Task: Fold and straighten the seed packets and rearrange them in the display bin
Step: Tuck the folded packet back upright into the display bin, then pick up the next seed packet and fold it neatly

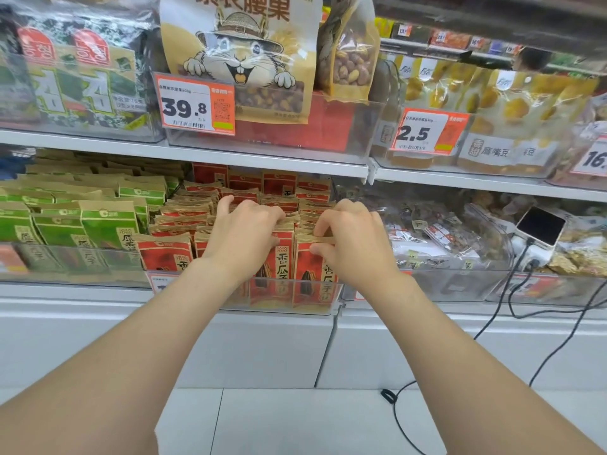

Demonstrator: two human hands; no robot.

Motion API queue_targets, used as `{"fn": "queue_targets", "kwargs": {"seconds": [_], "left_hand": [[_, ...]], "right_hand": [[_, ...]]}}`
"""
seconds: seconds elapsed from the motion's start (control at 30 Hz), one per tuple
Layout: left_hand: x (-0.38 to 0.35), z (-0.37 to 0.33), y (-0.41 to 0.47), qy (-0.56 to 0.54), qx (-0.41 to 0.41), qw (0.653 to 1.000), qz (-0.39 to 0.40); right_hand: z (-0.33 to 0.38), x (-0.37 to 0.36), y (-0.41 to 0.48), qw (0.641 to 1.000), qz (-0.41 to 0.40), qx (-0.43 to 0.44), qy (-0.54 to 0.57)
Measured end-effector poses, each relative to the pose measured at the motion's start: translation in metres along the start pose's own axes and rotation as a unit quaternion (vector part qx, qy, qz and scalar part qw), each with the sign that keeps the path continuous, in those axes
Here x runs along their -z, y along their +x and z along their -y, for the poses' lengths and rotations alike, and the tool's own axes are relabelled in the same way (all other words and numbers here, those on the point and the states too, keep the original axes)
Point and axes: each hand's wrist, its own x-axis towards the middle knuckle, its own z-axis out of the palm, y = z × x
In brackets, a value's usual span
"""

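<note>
- Kraft-brown paper tops the front right seed packet, and we pinch that folded strip between the thumb and curled fingers of our right hand.
- Our left hand curls its fingers over the top edge of the neighbouring seed packet, gripping it just left of the first one.
- Both packets stand upright in the front row of the clear display bin, against its front wall.
- Behind them, inside the display bin, we see rows of more red packets with the same brown tops.
- Left of the display bin stand green packets in a neighbouring bin.
- Right of the display bin a white device with a dark screen lies on bagged snacks, and a dark cable runs down from there.
- Above the display bin, on the upper shelf, we read 39.8 on an orange price tag.
</note>
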Motion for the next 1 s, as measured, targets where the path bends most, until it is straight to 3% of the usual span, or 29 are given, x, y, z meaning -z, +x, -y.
{"fn": "queue_targets", "kwargs": {"seconds": [0.17, 0.27, 0.4, 0.57, 0.8, 0.9, 1.0], "left_hand": [[0.004, -0.008, -0.015, -0.006, -0.024, 0.999, -0.027], [0.014, -0.014, -0.021, -0.047, -0.026, 0.997, -0.060], [0.025, -0.019, -0.030, -0.171, 0.012, 0.984, -0.044], [0.039, -0.028, -0.039, -0.323, 0.084, 0.941, -0.059], [0.053, -0.043, -0.044, -0.537, 0.054, 0.840, -0.064], [0.051, -0.044, -0.046, -0.574, 0.115, 0.809, -0.053], [0.045, -0.042, -0.047, -0.595, 0.205, 0.776, -0.040]], "right_hand": [[-0.009, 0.008, -0.002, 1.000, -0.009, -0.018, 0.018], [-0.012, 0.010, -0.008, 0.993, -0.053, -0.006, 0.103], [-0.011, 0.021, -0.016, 0.946, -0.160, -0.015, 0.282], [-0.001, 0.038, -0.022, 0.881, -0.324, 0.004, 0.344], [0.028, 0.044, -0.033, 0.866, -0.240, -0.020, 0.439], [0.035, 0.045, -0.036, 0.828, -0.203, -0.074, 0.518], [0.034, 0.047, -0.039, 0.782, -0.107, -0.121, 0.603]]}}
